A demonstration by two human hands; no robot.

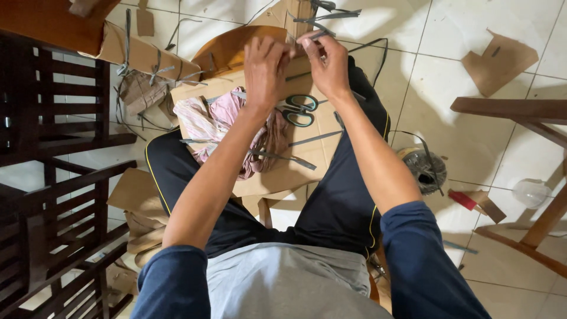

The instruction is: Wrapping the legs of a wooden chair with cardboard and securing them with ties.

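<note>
— What's nearest you?

— My lap, with a cardboard sheet (295, 168) across my knees. A pink cloth (221, 121) lies on its left part, and green-handled scissors (300, 110) lie just right of the cloth, beside loose grey strips.

— And your hands?

— Both are raised past the scissors, close together. My left hand (266, 68) has its fingers curled together against the cardboard piece (298, 20) standing ahead. My right hand (328, 62) has its fingers pinched on a grey strap (331, 15) at that piece's top.

— Farther out?

— A strapped cardboard bundle (142, 56) lies on the tiled floor (460, 26) to the left, and a cardboard scrap (499, 59) to the right.
</note>
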